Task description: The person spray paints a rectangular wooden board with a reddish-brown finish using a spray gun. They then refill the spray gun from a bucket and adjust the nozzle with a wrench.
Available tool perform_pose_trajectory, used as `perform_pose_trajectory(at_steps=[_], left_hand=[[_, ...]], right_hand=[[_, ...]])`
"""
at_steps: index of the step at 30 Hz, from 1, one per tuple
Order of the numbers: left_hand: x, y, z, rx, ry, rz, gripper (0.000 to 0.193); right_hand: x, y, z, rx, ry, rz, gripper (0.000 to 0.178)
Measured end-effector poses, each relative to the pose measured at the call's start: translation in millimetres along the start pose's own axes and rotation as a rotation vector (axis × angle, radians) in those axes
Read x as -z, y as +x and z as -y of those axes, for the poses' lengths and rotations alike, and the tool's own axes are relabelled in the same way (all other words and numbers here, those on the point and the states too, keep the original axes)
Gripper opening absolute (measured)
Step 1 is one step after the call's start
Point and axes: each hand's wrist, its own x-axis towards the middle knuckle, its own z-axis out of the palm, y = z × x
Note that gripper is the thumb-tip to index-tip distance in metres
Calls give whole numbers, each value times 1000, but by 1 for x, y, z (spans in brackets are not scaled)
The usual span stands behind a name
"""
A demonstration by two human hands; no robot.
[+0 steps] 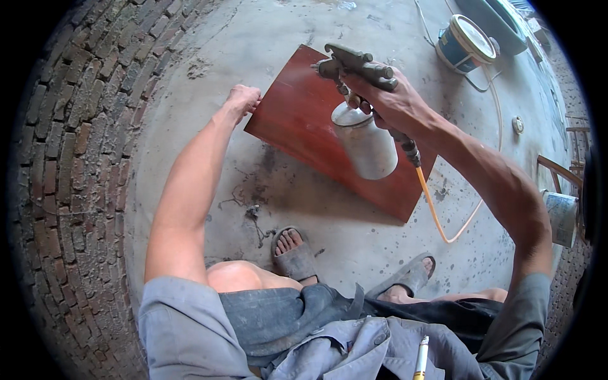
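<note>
My right hand (400, 104) is wrapped round the grip of a metal spray gun (352, 58), which points to the left. A pale, paint-smeared cup (368, 149) hangs under the gun, and an orange air hose (430, 201) runs from its handle. Below the gun is a flat reddish-brown board (288, 104), tilted in view, with a glossy surface. My left hand (243, 101) is closed at the board's left edge; its fingertips are partly hidden there. The cup covers part of the board.
A brick wall (82, 139) rises along the left. At the far right stand a lidded bucket (465, 44) and a large grey-green tub (497, 22). Another bucket (560, 218) and a wooden chair (560, 170) are by my right arm. My sandalled feet rest on the stained concrete floor (304, 202).
</note>
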Motion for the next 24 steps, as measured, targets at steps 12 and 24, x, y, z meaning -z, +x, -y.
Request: perform_pose_trajectory(at_steps=[12, 24], left_hand=[[0, -1, 1, -15, -40, -11, 14], [4, 5, 9, -3, 28, 24, 13]], right_hand=[[16, -45, -7, -222, 6, 0, 33], [8, -42, -8, -198, 23, 52, 35]])
